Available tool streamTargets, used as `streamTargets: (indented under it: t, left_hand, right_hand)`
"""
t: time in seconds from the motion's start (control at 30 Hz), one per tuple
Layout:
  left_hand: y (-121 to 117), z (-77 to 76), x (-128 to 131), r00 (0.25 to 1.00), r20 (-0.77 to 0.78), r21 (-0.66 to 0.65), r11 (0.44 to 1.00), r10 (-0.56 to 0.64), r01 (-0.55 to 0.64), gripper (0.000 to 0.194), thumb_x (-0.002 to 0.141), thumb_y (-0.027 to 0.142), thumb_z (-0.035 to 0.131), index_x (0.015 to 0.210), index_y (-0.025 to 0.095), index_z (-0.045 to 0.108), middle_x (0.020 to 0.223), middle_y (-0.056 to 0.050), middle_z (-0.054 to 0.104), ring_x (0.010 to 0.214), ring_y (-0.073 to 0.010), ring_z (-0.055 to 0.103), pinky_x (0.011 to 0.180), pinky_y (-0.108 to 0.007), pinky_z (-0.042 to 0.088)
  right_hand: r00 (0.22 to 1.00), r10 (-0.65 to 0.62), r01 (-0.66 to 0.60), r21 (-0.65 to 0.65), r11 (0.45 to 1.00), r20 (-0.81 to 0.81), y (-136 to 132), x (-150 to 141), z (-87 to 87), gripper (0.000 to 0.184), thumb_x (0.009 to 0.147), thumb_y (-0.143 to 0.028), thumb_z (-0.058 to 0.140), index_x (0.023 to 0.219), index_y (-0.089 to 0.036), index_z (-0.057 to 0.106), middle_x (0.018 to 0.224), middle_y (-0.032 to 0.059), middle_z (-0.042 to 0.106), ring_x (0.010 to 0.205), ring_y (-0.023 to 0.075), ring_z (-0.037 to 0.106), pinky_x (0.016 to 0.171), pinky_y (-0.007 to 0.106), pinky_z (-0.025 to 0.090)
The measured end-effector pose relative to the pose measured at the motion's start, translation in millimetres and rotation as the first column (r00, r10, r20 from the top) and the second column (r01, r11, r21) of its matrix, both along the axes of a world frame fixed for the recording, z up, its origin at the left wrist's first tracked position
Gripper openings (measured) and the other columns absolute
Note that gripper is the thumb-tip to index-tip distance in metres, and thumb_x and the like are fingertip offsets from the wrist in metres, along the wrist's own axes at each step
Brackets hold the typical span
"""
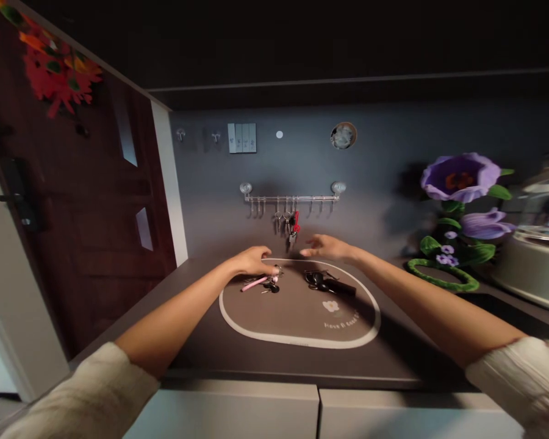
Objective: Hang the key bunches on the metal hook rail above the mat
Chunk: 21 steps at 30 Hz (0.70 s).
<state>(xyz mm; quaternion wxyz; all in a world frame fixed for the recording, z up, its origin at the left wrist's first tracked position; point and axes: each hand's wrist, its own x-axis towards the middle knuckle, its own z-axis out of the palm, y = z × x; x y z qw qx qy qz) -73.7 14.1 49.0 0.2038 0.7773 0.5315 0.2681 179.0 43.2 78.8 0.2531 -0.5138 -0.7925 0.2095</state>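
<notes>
My left hand (254,261) hovers over the left part of an oval mat (297,339), fingers curved and thumb apart. Just below it lies a key bunch with a pink strap (255,283); its ring is by my thumb, and I cannot tell whether they touch. My right hand (327,247) is in the air near the back wall, fingers apart and holding nothing. Beneath it rests another key bunch with a black holder (341,286). Between and above my hands, several keys, one with a red tag (296,222), hang from a hook rail (293,199).
Purple artificial flowers (461,177) with a green base and a pale, clear-topped appliance (531,262) stand at right. A dark red door (91,231) is at left. Wall switches (242,138) and spare hooks (216,138) are above. A dark shelf (348,49) overhangs the counter.
</notes>
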Motion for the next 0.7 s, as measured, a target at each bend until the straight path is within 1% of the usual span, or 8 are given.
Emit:
streamTargets:
  t: [0.1,0.2,0.3,0.37,0.43,0.5,0.57,0.7]
  left_hand:
    - [21,11.0,18,0.916,0.377,0.03,0.987,0.136,-0.159,0.062,0.066,0.039,0.067,0.12,0.016,0.047,0.123,-0.013,0.053,0.105,-0.0201,0.053,0.085,-0.027,0.041]
    - [43,23.2,45,0.752,0.628,-0.039,0.973,0.201,-0.227,0.05,0.072,0.026,0.063,0.117,0.016,0.047,0.118,-0.012,0.056,0.097,-0.0154,0.056,0.083,-0.026,0.041]
    - [56,32.3,71,0.608,0.758,-0.135,0.969,0.235,-0.205,0.025,0.076,0.021,0.058,0.1,0.015,0.056,0.087,-0.006,0.065,0.072,-0.0106,0.058,0.07,-0.024,0.044]
    - [61,36.7,83,0.555,0.789,-0.178,0.962,0.265,-0.207,0.007,0.077,0.017,0.055,0.079,0.013,0.06,0.065,-0.001,0.059,0.057,-0.008,0.053,0.061,-0.022,0.043]
    - [62,42.0,90,0.537,0.803,-0.142,0.959,0.257,-0.246,0.01,0.076,0.013,0.053,0.067,0.012,0.058,0.052,0.002,0.051,0.05,-0.0064,0.048,0.057,-0.02,0.041]
    - [60,50.5,94,0.515,0.825,-0.098,0.957,0.232,-0.273,0.014,0.075,0.009,0.051,0.063,0.012,0.057,0.047,0.004,0.046,0.047,-0.0058,0.046,0.056,-0.02,0.041]
    - [56,62.1,95,0.484,0.86,-0.053,0.971,0.163,-0.232,0.015,0.074,0.005,0.048,0.065,0.011,0.057,0.047,0.004,0.047,0.048,-0.0055,0.047,0.057,-0.019,0.042]
    - [43,80.4,95,0.452,0.892,0.032,0.994,0.02,-0.106,0.018,0.075,0.002,0.044,0.066,0.012,0.056,0.05,0.004,0.049,0.048,-0.0043,0.047,0.06,-0.018,0.042]
  right_hand:
    - [0.941,-0.132,0.159,0.06,0.986,-0.313,21,-24,1.3,0.068,0.063,-0.04,0.07,0.12,-0.014,0.045,0.105,0.0126,0.059,0.087,0.0196,0.057,0.076,0.03,0.046]
    - [0.811,-0.208,0.213,-0.055,0.976,-0.547,36,-53,-1.1,0.059,0.07,-0.033,0.063,0.121,-0.019,0.037,0.089,0.0061,0.061,0.066,0.0131,0.056,0.058,0.027,0.048]
    - [0.683,-0.246,0.202,-0.146,0.968,-0.688,42,-77,-4.9,0.036,0.074,-0.028,0.058,0.107,-0.023,0.042,0.075,-0.0005,0.057,0.054,0.0089,0.051,0.05,0.025,0.048]
    - [0.627,-0.243,0.177,-0.168,0.97,-0.74,43,-86,-5.6,0.021,0.077,-0.025,0.053,0.096,-0.021,0.045,0.071,-0.0014,0.055,0.053,0.0082,0.051,0.051,0.025,0.049]
    - [0.636,-0.214,0.208,-0.102,0.973,-0.742,42,-90,-2.5,0.011,0.078,-0.025,0.051,0.086,-0.019,0.047,0.07,-0.0002,0.055,0.054,0.0085,0.052,0.054,0.025,0.05]
    - [0.697,-0.172,0.276,0.038,0.96,-0.696,40,-89,5.5,0.008,0.078,-0.025,0.051,0.08,-0.018,0.05,0.071,0.0014,0.056,0.056,0.0095,0.053,0.055,0.025,0.05]
    - [0.749,-0.146,0.331,0.173,0.928,-0.647,39,-87,17.5,0.009,0.079,-0.026,0.049,0.079,-0.017,0.053,0.072,0.0021,0.058,0.058,0.0104,0.054,0.056,0.025,0.05]
    - [0.758,-0.099,0.34,0.261,0.903,-0.645,36,-83,36.1,0.014,0.08,-0.025,0.047,0.087,-0.017,0.056,0.076,0.0026,0.061,0.064,0.0111,0.057,0.062,0.026,0.05]
